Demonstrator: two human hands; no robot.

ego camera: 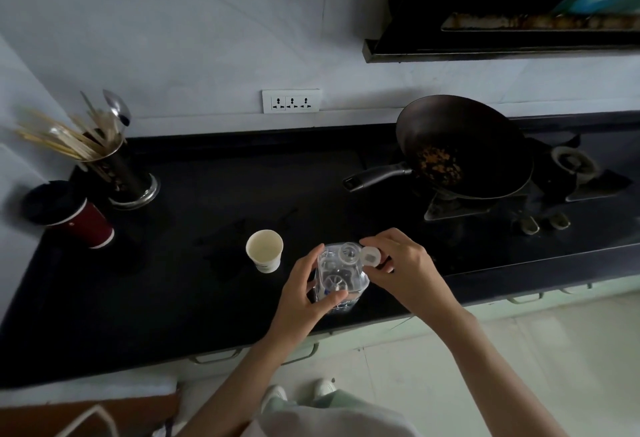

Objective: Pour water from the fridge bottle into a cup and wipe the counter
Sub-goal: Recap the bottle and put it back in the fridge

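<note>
Just below the middle of the frame the clear water bottle (341, 277) stands upright on the dark table (194, 298), close to its near edge. The left hand (304, 293) is wrapped round the bottle's body, I'd say to steady it, while the right hand (398, 263) pinches the white cap (370, 256) just beside the open neck, so the mouth is bare. The empty white paper cup (265, 250) waits just left of the bottle, near but not touching, mouth up, handy for a short tilt toward it. That pour looks to be the next thing, and the cap will want setting down somewhere first. There is bare dark surface between cup and bottle and a wide stretch of it toward the left. At the left edge of the frame stand a red cup with a dark lid (74, 217) and a utensil holder full of chopsticks (114, 166), well apart from the work. At right of centre a wok (464, 149) sits on the stove, its handle (377, 175) reaching toward the middle, above the hands but clear of them. I see no cloth for the wiping.
</note>
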